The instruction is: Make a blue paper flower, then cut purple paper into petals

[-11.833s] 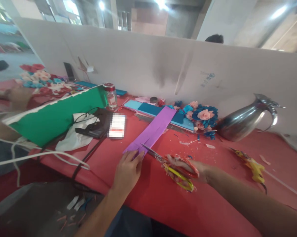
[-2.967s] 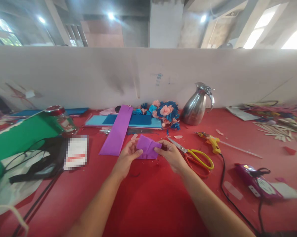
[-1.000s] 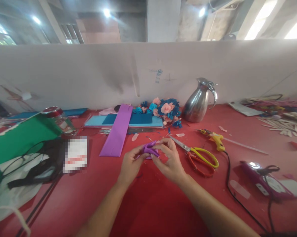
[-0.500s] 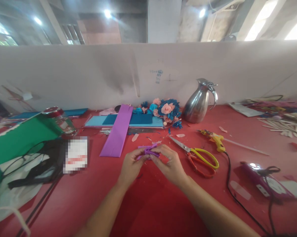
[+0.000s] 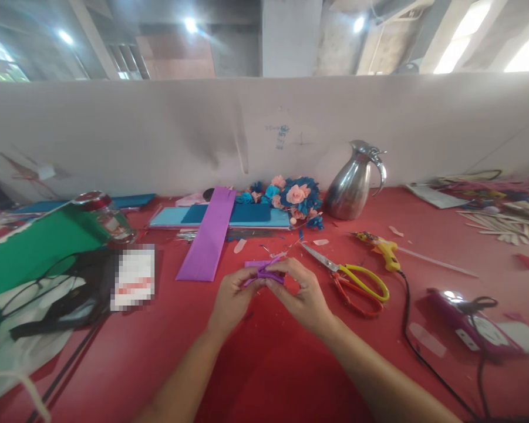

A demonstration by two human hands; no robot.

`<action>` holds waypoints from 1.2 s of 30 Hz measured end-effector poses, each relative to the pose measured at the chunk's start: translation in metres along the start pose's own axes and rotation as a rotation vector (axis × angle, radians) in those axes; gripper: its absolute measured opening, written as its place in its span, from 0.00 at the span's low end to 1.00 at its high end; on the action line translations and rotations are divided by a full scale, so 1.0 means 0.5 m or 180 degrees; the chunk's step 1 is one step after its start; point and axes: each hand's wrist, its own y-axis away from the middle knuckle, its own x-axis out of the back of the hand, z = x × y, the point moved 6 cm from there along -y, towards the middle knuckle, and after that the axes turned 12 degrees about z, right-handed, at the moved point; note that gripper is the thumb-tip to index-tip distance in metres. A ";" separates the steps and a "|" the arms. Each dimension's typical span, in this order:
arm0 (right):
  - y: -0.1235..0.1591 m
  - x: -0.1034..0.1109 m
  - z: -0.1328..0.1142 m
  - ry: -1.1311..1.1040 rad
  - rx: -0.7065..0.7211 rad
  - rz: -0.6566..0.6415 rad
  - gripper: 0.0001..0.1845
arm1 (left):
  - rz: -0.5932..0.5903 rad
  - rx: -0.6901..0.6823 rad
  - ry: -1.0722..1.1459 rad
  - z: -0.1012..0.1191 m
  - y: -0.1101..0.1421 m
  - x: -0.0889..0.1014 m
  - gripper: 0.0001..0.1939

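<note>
Both my hands meet over the red table (image 5: pixel 268 364), pinching one small crumpled piece of purple crepe paper (image 5: pixel 264 271). My left hand (image 5: pixel 232 296) grips its left end with closed fingers. On the other end, the fingers of my right hand (image 5: pixel 300 294) curl round it. A long folded purple paper strip (image 5: pixel 209 235) lies just beyond, to the left. The scissors (image 5: pixel 350 277) with yellow and red handles rest on the table right of my right hand.
A yellow glue gun (image 5: pixel 381 245) with a black cord lies past the scissors, and a purple power strip (image 5: pixel 464 323) sits at the right. At the back stand a steel jug (image 5: pixel 351 182), paper flowers (image 5: pixel 297 197) and blue sheets (image 5: pixel 229 216). Green paper (image 5: pixel 35 247), glasses (image 5: pixel 39 282) and a jar (image 5: pixel 103 214) are left.
The scissors were put down and a cut purple piece was picked up. Over the last second both hands have squeezed it from a loose fold into a tight narrow bunch.
</note>
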 end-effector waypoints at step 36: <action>0.002 0.007 0.055 -0.0754 -0.1095 0.0512 0.04 | 0.0286 0.0068 0.0304 -0.009 0.000 0.006 0.13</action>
